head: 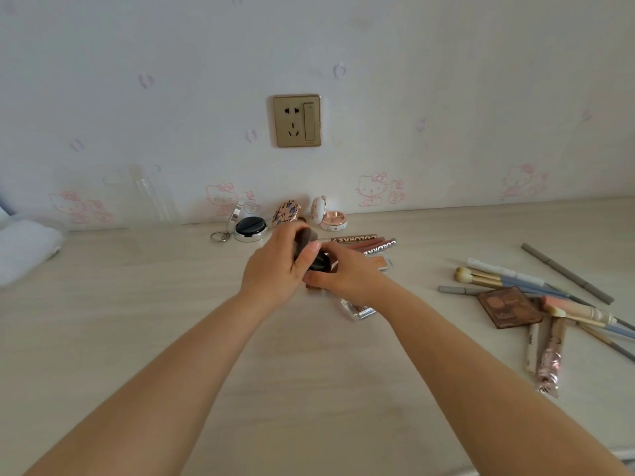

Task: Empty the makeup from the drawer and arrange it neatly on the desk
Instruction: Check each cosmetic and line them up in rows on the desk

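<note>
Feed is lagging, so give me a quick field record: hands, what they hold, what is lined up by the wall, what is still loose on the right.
left hand: grips dark compact
right hand: grips same compact
by wall: silver compact, patterned compact, white compact, all open
behind hands: lip tubes
right side: brushes, brown palette, loosely piled
desk: light wood
</note>
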